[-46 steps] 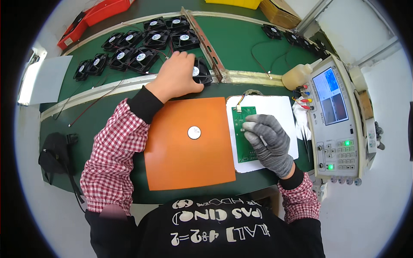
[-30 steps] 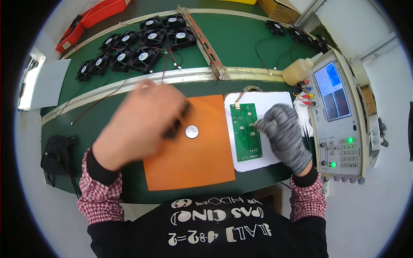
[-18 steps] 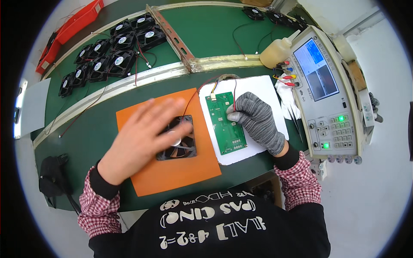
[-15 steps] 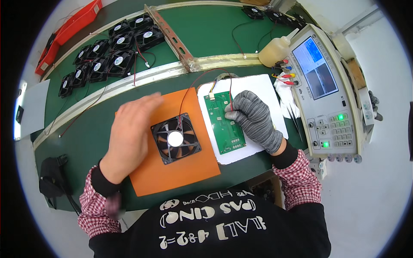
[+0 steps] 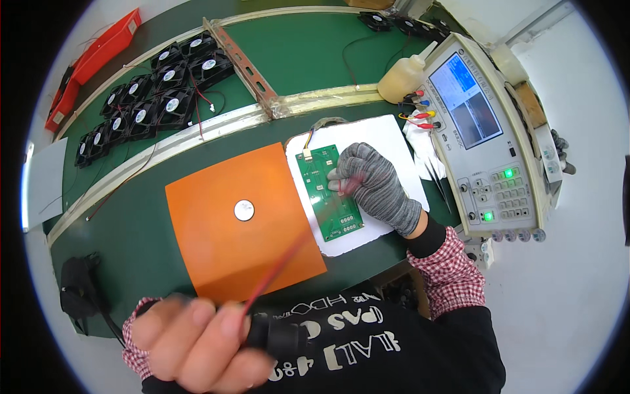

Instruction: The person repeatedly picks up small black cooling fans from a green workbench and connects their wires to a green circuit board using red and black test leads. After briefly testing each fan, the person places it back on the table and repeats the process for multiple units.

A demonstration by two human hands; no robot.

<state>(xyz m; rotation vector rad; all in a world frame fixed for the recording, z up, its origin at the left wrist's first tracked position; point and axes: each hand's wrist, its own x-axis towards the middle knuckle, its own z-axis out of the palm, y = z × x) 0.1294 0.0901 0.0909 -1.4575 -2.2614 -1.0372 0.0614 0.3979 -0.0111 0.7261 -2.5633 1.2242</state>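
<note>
Low in front of my body, my left hand (image 5: 203, 341) is closed round a black cooling fan (image 5: 279, 333), which is blurred and mostly hidden by my fingers. From it a blurred red wire (image 5: 279, 266) runs up toward my right hand (image 5: 377, 184). That hand wears a grey glove, and its closed fingers pinch the wire over a green circuit board (image 5: 327, 200). The wire's end is hidden. A white board (image 5: 400, 141) lies beneath the circuit board. On the orange mat (image 5: 203, 197) rests a white disc (image 5: 244, 210).
A test instrument (image 5: 489, 157) with a lit screen stands at right, with tweezers (image 5: 438, 178) and a yellowish squeeze bottle (image 5: 401, 77) beside it. Several black fans (image 5: 172, 105) sit beyond a white rail at far left. A metal bar (image 5: 243, 62) divides the far bench.
My left hand has picked the fan up off the orange mat and brought it toward my body. The white disc stays behind on the mat. My right hand remains over the circuit board.
</note>
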